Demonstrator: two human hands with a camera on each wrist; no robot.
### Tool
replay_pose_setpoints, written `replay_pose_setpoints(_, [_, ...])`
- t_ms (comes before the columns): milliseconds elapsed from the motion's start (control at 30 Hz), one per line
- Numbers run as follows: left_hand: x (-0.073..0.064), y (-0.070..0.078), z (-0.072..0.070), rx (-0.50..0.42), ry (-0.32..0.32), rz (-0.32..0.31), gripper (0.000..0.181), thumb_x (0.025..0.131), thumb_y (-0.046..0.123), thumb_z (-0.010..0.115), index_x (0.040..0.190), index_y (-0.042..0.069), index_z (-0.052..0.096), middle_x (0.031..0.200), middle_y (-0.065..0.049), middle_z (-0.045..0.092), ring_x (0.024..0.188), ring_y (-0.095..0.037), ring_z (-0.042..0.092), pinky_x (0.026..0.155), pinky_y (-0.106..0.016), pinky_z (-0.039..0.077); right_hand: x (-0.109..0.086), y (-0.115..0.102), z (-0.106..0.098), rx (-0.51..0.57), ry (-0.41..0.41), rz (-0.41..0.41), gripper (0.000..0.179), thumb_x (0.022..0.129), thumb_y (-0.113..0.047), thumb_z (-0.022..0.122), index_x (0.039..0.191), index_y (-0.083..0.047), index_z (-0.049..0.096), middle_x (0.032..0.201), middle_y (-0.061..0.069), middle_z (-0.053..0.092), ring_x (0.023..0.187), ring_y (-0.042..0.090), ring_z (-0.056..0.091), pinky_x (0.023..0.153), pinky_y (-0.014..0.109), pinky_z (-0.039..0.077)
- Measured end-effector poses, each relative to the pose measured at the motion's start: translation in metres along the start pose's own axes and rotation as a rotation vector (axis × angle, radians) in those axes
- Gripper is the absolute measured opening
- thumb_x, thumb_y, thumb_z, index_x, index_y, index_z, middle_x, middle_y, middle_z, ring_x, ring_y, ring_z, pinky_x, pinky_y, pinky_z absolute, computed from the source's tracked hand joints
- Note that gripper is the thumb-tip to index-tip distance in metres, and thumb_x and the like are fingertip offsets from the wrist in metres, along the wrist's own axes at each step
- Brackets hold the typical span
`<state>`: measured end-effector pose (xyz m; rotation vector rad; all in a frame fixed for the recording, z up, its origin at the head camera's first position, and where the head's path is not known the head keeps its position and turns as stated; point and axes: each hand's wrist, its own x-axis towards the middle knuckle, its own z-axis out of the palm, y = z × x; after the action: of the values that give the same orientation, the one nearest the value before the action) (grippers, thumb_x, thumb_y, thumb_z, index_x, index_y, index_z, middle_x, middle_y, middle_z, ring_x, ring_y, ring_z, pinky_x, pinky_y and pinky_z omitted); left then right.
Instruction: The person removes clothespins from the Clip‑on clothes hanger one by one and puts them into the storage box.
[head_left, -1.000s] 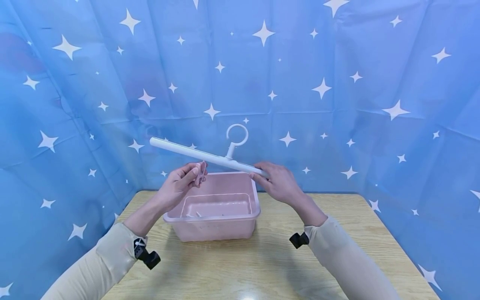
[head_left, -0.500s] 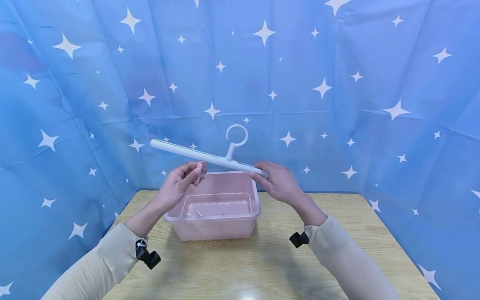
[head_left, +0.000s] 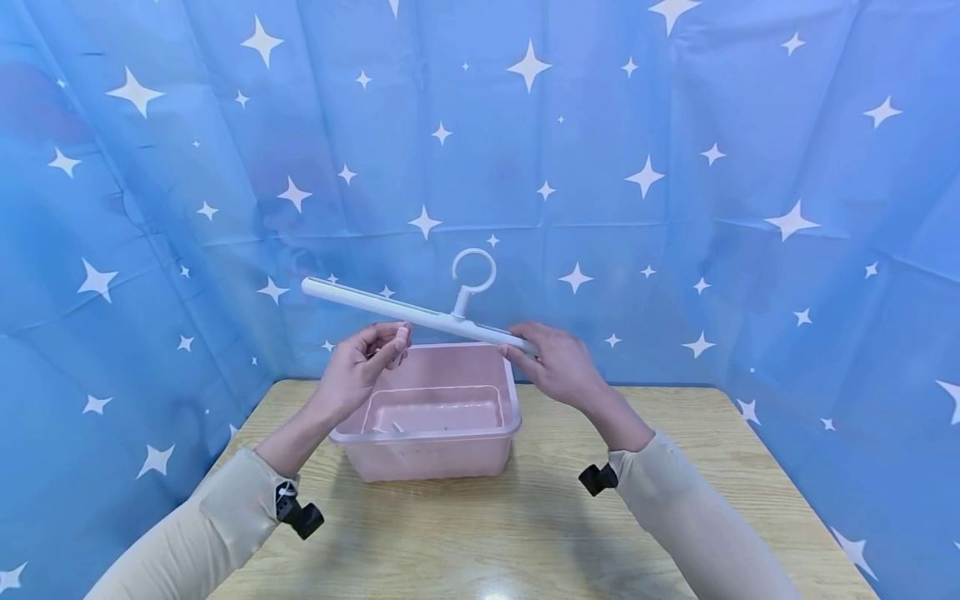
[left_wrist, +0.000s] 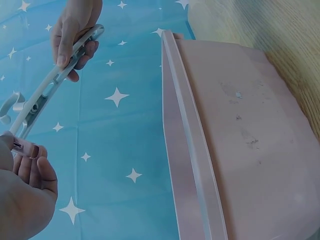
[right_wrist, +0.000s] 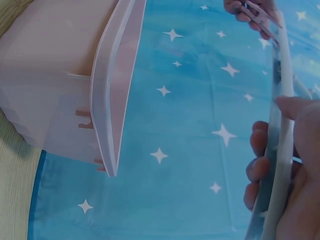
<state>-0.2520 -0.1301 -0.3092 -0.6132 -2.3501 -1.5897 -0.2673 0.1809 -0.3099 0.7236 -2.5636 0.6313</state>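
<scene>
My right hand (head_left: 562, 363) grips the lower right end of a white bar-shaped hanger (head_left: 375, 302), with the thumb in front. The bar slants up to the left above the tub, and its round hook (head_left: 491, 271) points upward. In the left wrist view, recesses show along the hanger's underside (left_wrist: 42, 102). A pink clothespin (right_wrist: 260, 21) is pinched in my left hand (head_left: 351, 367), between thumb and fingers, right at the underside of the bar left of the hook. In the head view the fingers hide most of the clothespin.
A pink plastic tub (head_left: 427, 457) stands on the wooden table (head_left: 480, 533) below the hands, with a few small pale pieces (head_left: 396, 427) inside near its front wall. A blue star-patterned curtain (head_left: 480, 167) hangs behind and on both sides.
The left hand has shifted very slightly and its thumb has turned upward, so less of the clothespin shows. The right hand and the hanger stay nearly still.
</scene>
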Motion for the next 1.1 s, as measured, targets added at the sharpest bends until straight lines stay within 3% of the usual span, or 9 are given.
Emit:
replay_pose_setpoints(367, [0.0005, -0.0002, 0.0035, 0.053, 0.08, -0.013, 0.038, 0.097, 0.04, 0.065, 0.125, 0.014, 0.068, 0.097, -0.012, 0.069, 0.078, -0.009, 0.061, 0.067, -0.019, 0.049, 0.0001, -0.0021, -0.001, 0.0, 0.012, 0.006, 0.041, 0.101, -0.046, 0.055, 0.127, -0.015, 0.064, 0.118, 0.004, 0.069, 0.09, 0.024, 0.065, 0.078, 0.047, 0.053])
replay_pose_setpoints(600, [-0.0012, 0.0008, 0.0058, 0.102, 0.127, -0.009, 0.037, 0.095, 0.042, 0.066, 0.123, 0.017, 0.069, 0.099, -0.012, 0.072, 0.081, -0.018, 0.062, 0.066, -0.02, 0.048, 0.0004, -0.0021, -0.0008, -0.007, 0.017, 0.0, 0.039, 0.101, -0.045, 0.056, 0.125, -0.015, 0.065, 0.113, 0.003, 0.07, 0.086, 0.022, 0.063, 0.075, 0.044, 0.051])
replay_pose_setpoints(900, [-0.0018, -0.0005, 0.0077, 0.137, 0.171, 0.029, 0.036, 0.094, 0.04, 0.069, 0.122, 0.016, 0.07, 0.095, -0.007, 0.072, 0.077, -0.012, 0.062, 0.063, -0.02, 0.047, -0.0009, -0.0021, -0.0008, -0.006, 0.017, 0.009, 0.038, 0.1, -0.045, 0.056, 0.125, -0.018, 0.066, 0.11, 0.002, 0.07, 0.083, 0.02, 0.061, 0.071, 0.041, 0.05])
replay_pose_setpoints(1100, [-0.0021, 0.0007, 0.0082, 0.148, 0.197, 0.065, 0.038, 0.091, 0.036, 0.073, 0.121, 0.013, 0.07, 0.095, -0.007, 0.069, 0.081, -0.013, 0.063, 0.069, -0.018, 0.05, -0.0013, -0.0015, -0.0001, -0.003, 0.015, 0.003, 0.038, 0.101, -0.045, 0.056, 0.125, -0.018, 0.066, 0.112, 0.001, 0.07, 0.081, 0.018, 0.061, 0.069, 0.039, 0.049])
